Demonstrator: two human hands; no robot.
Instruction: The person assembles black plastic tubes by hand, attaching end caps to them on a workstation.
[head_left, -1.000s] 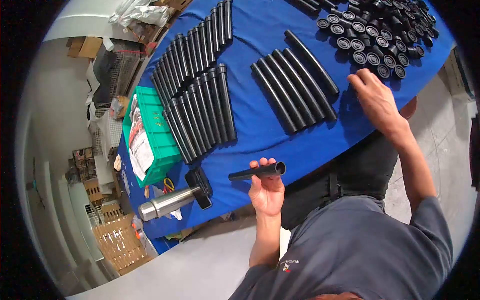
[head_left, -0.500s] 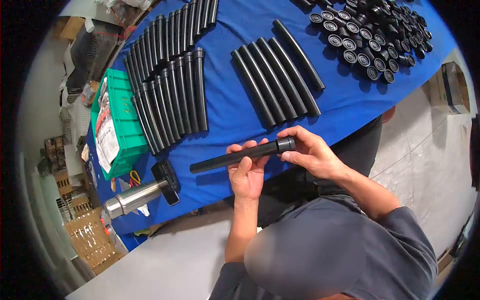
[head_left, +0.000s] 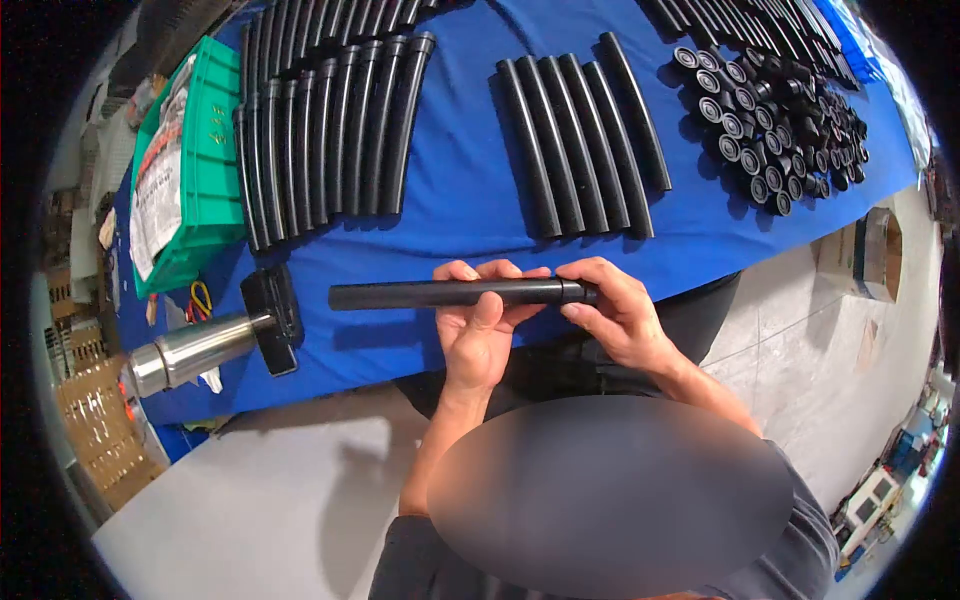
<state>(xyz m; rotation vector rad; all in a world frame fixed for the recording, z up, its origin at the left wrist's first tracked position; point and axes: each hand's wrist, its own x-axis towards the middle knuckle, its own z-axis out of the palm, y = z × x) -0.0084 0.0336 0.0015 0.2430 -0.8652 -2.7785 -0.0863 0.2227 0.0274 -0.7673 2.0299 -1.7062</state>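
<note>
A long black tube (head_left: 400, 295) lies level across my hands, above the front of the blue cloth. My left hand (head_left: 480, 330) wraps it around the middle from below, thumb on the near side. At its right end sits a black cap (head_left: 572, 291), which my right hand (head_left: 615, 312) grips between thumb and fingers; part of the cap is hidden by those fingers. Beyond my hands lie several plain black tubes (head_left: 580, 150) side by side. To the left, rows of black tubes with wider ends (head_left: 330, 140) lie close together.
A heap of black caps (head_left: 760, 130) covers the right of the blue-covered table (head_left: 460, 170). Further back are more thin black tubes (head_left: 760, 25). At left stand a green crate (head_left: 213, 150) with printed paper and a steel cylinder (head_left: 195, 355) joined to a black block (head_left: 272, 320).
The camera view has shifted and turned. The held tube has gone from slanted to nearly level, and my right fingers now cover more of the cap.
</note>
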